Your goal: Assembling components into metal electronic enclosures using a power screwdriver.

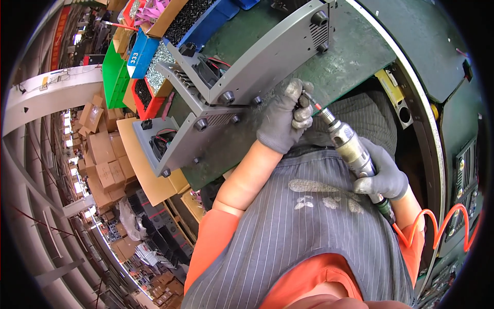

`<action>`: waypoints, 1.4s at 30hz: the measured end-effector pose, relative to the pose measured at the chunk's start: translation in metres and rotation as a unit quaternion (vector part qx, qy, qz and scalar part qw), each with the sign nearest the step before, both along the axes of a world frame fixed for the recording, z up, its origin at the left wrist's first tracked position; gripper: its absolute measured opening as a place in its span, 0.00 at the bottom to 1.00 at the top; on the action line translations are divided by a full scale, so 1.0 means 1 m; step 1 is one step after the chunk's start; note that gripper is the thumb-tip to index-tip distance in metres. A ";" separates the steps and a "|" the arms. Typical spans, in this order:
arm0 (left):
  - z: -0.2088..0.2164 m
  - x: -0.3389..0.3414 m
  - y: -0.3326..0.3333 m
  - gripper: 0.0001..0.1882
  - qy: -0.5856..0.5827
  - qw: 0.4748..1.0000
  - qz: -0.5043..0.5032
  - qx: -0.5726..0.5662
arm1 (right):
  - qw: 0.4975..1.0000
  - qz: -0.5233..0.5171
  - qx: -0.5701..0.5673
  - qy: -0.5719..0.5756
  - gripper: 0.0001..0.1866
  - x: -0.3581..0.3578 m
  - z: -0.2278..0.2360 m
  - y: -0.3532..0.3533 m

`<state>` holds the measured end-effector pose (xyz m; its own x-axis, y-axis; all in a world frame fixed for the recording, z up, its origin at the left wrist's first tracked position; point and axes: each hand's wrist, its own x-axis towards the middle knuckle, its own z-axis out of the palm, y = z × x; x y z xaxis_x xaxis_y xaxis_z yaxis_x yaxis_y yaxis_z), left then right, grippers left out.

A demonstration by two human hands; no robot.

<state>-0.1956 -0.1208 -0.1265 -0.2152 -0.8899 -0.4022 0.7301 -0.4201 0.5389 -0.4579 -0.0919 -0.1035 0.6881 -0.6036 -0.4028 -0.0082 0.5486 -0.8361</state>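
My right hand [383,172], in a grey glove, is wrapped round an air screwdriver [351,149] with a metal body, tilted up and to the left. An orange coiled hose [437,226] runs from its rear end. In a matching glove with worn, whitish fingertips, my left hand [289,116] is closed beside the driver's bit [312,99]. What its fingers hold, if anything, is too small to tell. Just beyond it, two grey metal housings [267,49] [200,126] with black feet and vent slots stand on the green bench top [342,64]. Wired black fans show inside them.
Beyond the housings stand a blue bin [211,23] of dark screws, a box of silver screws [160,64], a red bin [149,105] and a green bin [114,77]. Cardboard [149,165] lies at the bench's left. A pale bench edge [411,67] curves along the right.
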 end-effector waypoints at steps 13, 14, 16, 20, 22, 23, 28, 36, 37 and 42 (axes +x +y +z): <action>0.022 -0.014 -0.007 0.15 -0.282 0.955 -0.046 -0.078 | 0.997 0.030 -0.067 0.031 0.45 -0.011 0.004 -0.008; 0.026 -0.017 -0.006 0.18 -0.269 0.958 -0.039 -0.087 | 0.996 0.029 -0.085 0.029 0.45 -0.012 0.007 -0.012; 0.032 -0.028 -0.005 0.23 -0.245 0.963 -0.030 -0.107 | 0.995 0.004 -0.094 0.031 0.46 -0.014 0.014 -0.021; 0.058 -0.020 -0.016 0.25 -0.356 0.912 -0.112 -0.169 | 0.982 -0.079 -0.149 0.086 0.44 -0.023 0.035 -0.050; 0.073 -0.015 -0.022 0.23 -0.496 0.817 -0.043 -0.292 | 0.979 -0.090 -0.157 0.091 0.42 -0.027 0.045 -0.068; 0.080 -0.013 -0.029 0.21 -0.545 0.752 0.003 -0.371 | 0.976 -0.098 -0.159 0.113 0.42 -0.028 0.050 -0.071; 0.111 -0.003 -0.070 0.13 -0.754 0.452 0.154 -0.451 | 0.970 -0.089 -0.188 0.130 0.42 -0.024 0.058 -0.085; 0.108 -0.005 -0.095 0.18 -0.894 0.335 0.034 -0.295 | 0.977 -0.082 -0.178 0.083 0.41 -0.017 0.052 -0.088; 0.108 -0.004 -0.095 0.18 -0.896 0.328 0.028 -0.299 | 0.979 -0.083 -0.172 0.076 0.41 -0.016 0.053 -0.087; 0.111 -0.004 -0.098 0.19 -0.891 0.320 0.018 -0.322 | 0.963 -0.068 -0.205 0.160 0.37 -0.014 0.065 -0.088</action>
